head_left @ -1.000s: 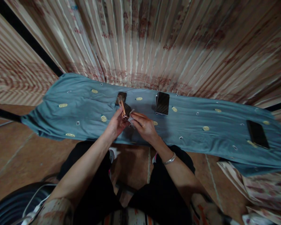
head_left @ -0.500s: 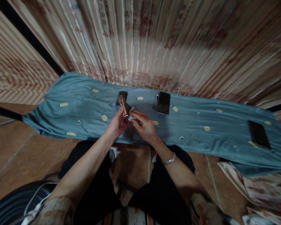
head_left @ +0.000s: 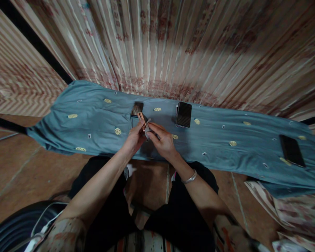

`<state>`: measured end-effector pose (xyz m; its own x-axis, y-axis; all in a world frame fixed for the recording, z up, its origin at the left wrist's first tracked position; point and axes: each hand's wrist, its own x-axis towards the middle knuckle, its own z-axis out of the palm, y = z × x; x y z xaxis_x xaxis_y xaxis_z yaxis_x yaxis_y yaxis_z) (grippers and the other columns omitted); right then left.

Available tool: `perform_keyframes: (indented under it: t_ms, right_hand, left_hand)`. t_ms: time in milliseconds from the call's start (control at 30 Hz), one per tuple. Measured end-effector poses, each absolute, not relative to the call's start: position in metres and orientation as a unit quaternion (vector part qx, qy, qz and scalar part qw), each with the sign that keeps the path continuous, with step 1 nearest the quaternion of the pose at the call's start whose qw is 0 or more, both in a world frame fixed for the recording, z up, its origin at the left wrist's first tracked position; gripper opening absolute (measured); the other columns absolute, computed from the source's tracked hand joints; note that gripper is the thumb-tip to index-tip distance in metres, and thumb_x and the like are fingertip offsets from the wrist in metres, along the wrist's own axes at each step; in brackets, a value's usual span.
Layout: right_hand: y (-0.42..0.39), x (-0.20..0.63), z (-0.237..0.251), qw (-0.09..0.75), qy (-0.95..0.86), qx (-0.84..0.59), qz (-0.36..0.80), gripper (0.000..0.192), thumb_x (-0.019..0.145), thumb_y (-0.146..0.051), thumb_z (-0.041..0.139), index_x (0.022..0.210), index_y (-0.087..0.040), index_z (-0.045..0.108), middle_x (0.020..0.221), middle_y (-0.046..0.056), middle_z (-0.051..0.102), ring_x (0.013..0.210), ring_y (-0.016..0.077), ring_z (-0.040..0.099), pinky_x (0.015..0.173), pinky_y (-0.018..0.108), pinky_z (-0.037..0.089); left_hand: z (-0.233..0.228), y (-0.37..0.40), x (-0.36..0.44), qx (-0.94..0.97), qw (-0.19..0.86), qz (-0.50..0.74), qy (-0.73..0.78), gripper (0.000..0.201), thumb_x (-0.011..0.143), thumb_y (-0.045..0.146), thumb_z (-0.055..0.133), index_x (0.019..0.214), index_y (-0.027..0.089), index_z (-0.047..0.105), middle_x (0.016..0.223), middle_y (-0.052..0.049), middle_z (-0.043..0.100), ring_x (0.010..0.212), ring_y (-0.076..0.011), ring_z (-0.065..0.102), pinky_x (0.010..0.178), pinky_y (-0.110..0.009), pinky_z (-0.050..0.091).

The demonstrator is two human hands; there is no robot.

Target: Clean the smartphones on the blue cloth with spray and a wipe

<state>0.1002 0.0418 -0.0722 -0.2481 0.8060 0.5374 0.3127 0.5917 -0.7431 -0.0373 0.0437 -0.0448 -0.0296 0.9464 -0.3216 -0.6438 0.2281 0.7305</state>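
My left hand (head_left: 134, 137) is closed around a phone with shiny copper-coloured edges (head_left: 141, 118), which is tipped up over the blue cloth. Pinched in my right hand (head_left: 162, 140) is a small grey cloth (head_left: 147, 128), pressed against the phone's right side near its lower end. My fingers hide part of both. Just beyond the held phone lies a dark flat device (head_left: 137, 107), partly blurred. Farther right, a black phone (head_left: 184, 114) rests on top of another flat, pale-edged item.
A blue sheet with yellow pineapple-like prints (head_left: 99, 119) covers the long, narrow surface. Another black phone (head_left: 292, 150) lies near its right end. A patterned curtain (head_left: 152, 45) hangs behind. At lower left, a white cable (head_left: 43, 231) rests on a black ribbed seat (head_left: 13, 227).
The held phone has turned so that its dark face shows less and its copper edges more. The grey cloth has shifted along its side with my right fingers.
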Motion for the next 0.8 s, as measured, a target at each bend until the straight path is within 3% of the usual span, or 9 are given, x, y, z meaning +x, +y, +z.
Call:
perform_keyframes:
  t_ms: [233, 567, 800]
  right_hand:
    - [0.043, 0.099, -0.070, 0.487, -0.742, -0.382, 0.257, 0.035, 0.100, -0.039, 0.063, 0.134, -0.031, 0.071, 0.137, 0.004, 0.073, 0.129, 0.0227, 0.068, 0.116, 0.040, 0.052]
    - [0.051, 0.104, -0.076, 0.459, -0.757, -0.393, 0.248, 0.034, 0.101, -0.044, 0.063, 0.129, -0.029, 0.074, 0.136, 0.007, 0.074, 0.129, 0.0242, 0.068, 0.117, 0.044, 0.051]
    - [0.047, 0.102, -0.077, 0.469, -0.764, -0.378, 0.229, 0.034, 0.102, -0.042, 0.060, 0.129, -0.026, 0.074, 0.134, 0.008, 0.074, 0.125, 0.0233, 0.069, 0.113, 0.041, 0.053]
  left_hand:
    - [-0.042, 0.044, -0.035, 0.190, 0.660, 0.600, 0.411, 0.022, 0.079, 0.036, 0.083, 0.083, 0.017, 0.073, 0.074, 0.001, 0.074, 0.062, -0.0094, 0.063, 0.057, -0.020, 0.046]
    - [-0.027, 0.046, -0.049, 0.169, 0.670, 0.591, 0.417, 0.040, 0.080, 0.054, 0.081, 0.095, 0.018, 0.072, 0.079, -0.001, 0.075, 0.070, -0.0136, 0.068, 0.068, -0.024, 0.054]
    - [-0.019, 0.042, -0.057, 0.141, 0.685, 0.587, 0.408, 0.033, 0.087, 0.050, 0.074, 0.092, 0.017, 0.072, 0.077, -0.002, 0.075, 0.067, -0.0138, 0.067, 0.065, -0.026, 0.054]
